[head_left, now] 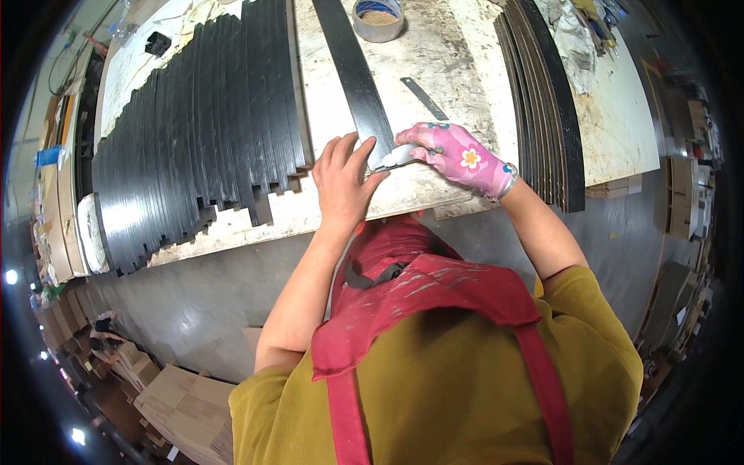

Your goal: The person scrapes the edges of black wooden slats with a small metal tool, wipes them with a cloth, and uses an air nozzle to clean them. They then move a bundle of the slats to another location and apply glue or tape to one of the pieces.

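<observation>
A long black strip point(350, 70) lies lengthwise on the worktable, its near end between my hands. My left hand point(341, 182) is bare, with its index finger on the strip's left edge and the thumb at the near end, holding that corner. My right hand point(465, 159) wears a pink flowered glove. Its fingers close on a small white wad point(399, 156) that looks like cloth, pressed against the strip's near end. The glove hides part of the wad. Beyond the right hand lies a short dark steel ruler point(425, 98).
Many black strips point(209, 108) stand side by side on the left of the worktable point(465, 46). More strips point(542, 108) are stacked on the right. A tape roll point(378, 19) sits at the back. Cardboard boxes point(186, 407) stand on the floor at lower left.
</observation>
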The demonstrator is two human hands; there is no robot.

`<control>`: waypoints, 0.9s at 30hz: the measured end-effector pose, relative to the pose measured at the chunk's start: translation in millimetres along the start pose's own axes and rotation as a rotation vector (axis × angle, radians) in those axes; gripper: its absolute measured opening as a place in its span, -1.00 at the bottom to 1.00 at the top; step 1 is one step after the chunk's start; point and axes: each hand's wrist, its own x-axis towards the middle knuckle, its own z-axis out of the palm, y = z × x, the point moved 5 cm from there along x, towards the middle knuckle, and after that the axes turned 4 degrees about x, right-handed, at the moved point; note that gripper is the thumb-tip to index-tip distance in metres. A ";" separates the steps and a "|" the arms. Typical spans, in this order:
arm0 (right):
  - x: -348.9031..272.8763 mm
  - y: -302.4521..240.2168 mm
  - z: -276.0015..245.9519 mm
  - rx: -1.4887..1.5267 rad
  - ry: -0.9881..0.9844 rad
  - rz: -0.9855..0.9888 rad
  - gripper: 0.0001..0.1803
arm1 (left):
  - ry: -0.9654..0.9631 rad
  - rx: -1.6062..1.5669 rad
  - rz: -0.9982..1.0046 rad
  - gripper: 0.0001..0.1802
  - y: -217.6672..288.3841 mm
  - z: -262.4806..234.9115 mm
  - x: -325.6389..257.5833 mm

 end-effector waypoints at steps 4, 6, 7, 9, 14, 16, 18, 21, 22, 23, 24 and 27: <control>1.2 -0.6 0.6 -0.051 0.013 -0.041 -0.69 | 0.008 -0.012 -0.003 -0.38 -0.3 0.1 -0.3; 2.4 -2.9 1.4 -0.074 0.016 -0.054 -0.70 | 0.009 -0.014 -0.013 -0.37 -1.3 0.5 -0.3; 2.8 -5.4 1.5 -0.099 0.022 -0.078 -0.70 | 0.008 -0.019 -0.011 -0.38 -1.6 0.8 -0.2; 2.8 -7.2 2.2 -0.123 0.025 -0.103 -0.71 | 0.014 -0.027 -0.005 -0.38 -0.7 0.5 -0.6; 3.9 -7.6 4.6 -0.225 0.016 -0.146 -0.71 | 0.019 -0.016 -0.003 -0.37 -1.3 0.8 -1.5; 3.8 -9.1 3.7 -0.221 0.026 -0.155 -0.72 | 0.019 -0.014 -0.004 -0.37 -1.8 1.2 -1.7; 3.2 -9.1 3.7 -0.216 0.037 -0.164 -0.72 | 0.014 -0.020 -0.002 -0.37 -1.2 1.3 -1.6; 2.1 -9.4 3.6 -0.153 0.078 -0.210 -0.73 | 0.024 -0.015 0.003 -0.37 -0.3 0.7 -1.5; 2.7 -11.3 3.7 -0.171 0.084 -0.216 -0.73 | 0.023 -0.015 0.002 -0.37 -0.4 0.8 -1.8; 3.0 -12.7 3.3 -0.190 0.091 -0.222 -0.73 | 0.026 -0.010 0.003 -0.37 -0.6 0.7 -1.6; 3.3 -13.0 2.8 -0.190 0.092 -0.220 -0.73 | 0.029 -0.005 0.005 -0.37 -0.6 0.5 -1.5; 4.9 -12.0 5.0 -0.273 0.035 -0.197 -0.72 | 0.029 0.002 0.010 -0.37 -1.3 1.4 -1.6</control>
